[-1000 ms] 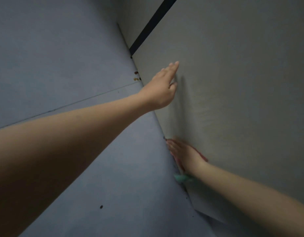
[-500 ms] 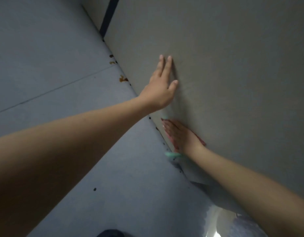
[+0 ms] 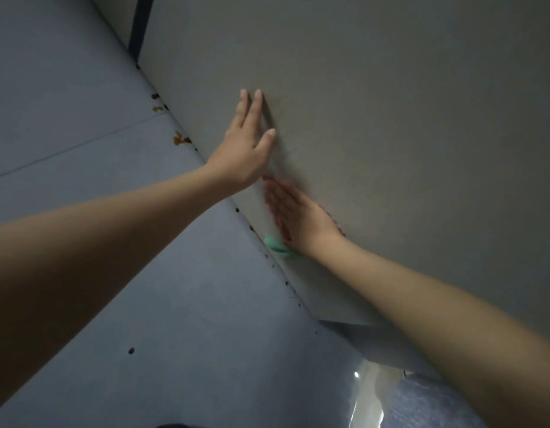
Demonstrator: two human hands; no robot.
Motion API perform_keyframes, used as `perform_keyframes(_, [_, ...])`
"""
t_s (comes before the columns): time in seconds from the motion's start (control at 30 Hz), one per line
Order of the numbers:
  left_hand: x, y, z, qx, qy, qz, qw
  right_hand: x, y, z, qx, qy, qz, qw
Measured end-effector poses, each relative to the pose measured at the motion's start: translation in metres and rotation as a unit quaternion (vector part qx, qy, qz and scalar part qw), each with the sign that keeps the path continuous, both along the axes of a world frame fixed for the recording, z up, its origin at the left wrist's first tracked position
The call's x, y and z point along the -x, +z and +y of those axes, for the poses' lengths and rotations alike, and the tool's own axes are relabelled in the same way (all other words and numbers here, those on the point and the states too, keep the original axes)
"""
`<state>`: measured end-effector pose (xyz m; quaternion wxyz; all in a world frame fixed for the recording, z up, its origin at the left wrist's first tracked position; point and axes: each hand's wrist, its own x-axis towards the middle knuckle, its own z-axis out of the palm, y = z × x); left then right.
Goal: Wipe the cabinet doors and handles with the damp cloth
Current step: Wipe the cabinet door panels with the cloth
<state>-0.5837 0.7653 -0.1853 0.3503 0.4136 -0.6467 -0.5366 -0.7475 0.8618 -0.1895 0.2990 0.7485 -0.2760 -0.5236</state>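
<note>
I am wiping the cabinet door (image 3: 375, 125), and the step goes best if I keep the damp cloth (image 3: 278, 246) flat under my palm and press evenly, running overlapping strokes along the door's lower edge, where the door meets the grey surface (image 3: 113, 273) beside it, before working up toward the middle. My right hand (image 3: 298, 217) lies flat on the door near that lower edge, fingers straight and close together, its outline blurred; the cloth sits beneath it, with only a green corner peeking out below the wrist and a reddish fringe along the fingers, so I cannot tell how much of it is spread out. My left hand (image 3: 247, 149) braces higher on the same door, palm toward the panel, fingers straight and slightly apart, thumb angled out, holding nothing. Both forearms reach forward, the hands just beside one another. I see no handle here. Brown specks (image 3: 179, 139) dot the seam; I judge they need firmer passes.
</note>
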Motion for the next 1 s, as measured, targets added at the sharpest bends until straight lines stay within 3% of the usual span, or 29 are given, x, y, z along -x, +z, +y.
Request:
perform_keyframes(0.07, [-0.003, -0.003, -0.002, 0.011, 0.001, -0.007, 1.0, 0.003, -0.012, 0.007, -0.029, -0.02, 0.025, 0.999])
perform_keyframes(0.23, [-0.017, -0.006, -0.003, 0.001, 0.006, -0.029, 1.0, 0.029, 0.017, 0.032, -0.019, -0.065, -0.033, 0.997])
perform_keyframes(0.4, [-0.023, -0.003, 0.014, -0.021, 0.016, -0.022, 0.999, 0.022, 0.077, 0.015, 0.232, -0.035, -0.109, 0.966])
perform_keyframes(0.47, [-0.024, 0.003, 0.021, -0.03, 0.019, -0.006, 0.999, 0.014, 0.099, 0.001, 0.274, -0.03, -0.162, 0.947])
perform_keyframes(0.6, [-0.028, 0.014, 0.024, -0.037, 0.024, 0.01, 0.999, 0.006, 0.102, -0.009, 0.227, 0.048, -0.186, 0.955])
perform_keyframes(0.7, [-0.032, 0.02, 0.023, -0.044, 0.018, 0.015, 0.999, 0.003, 0.093, -0.004, 0.192, 0.05, -0.247, 0.948])
perform_keyframes(0.93, [-0.048, 0.031, 0.016, -0.058, 0.025, 0.031, 0.998, 0.015, 0.078, 0.019, 0.114, -0.125, -0.149, 0.974])
perform_keyframes(1.0, [-0.053, 0.033, 0.014, -0.062, 0.031, 0.033, 0.997, 0.011, 0.083, 0.012, 0.092, -0.136, -0.125, 0.979])
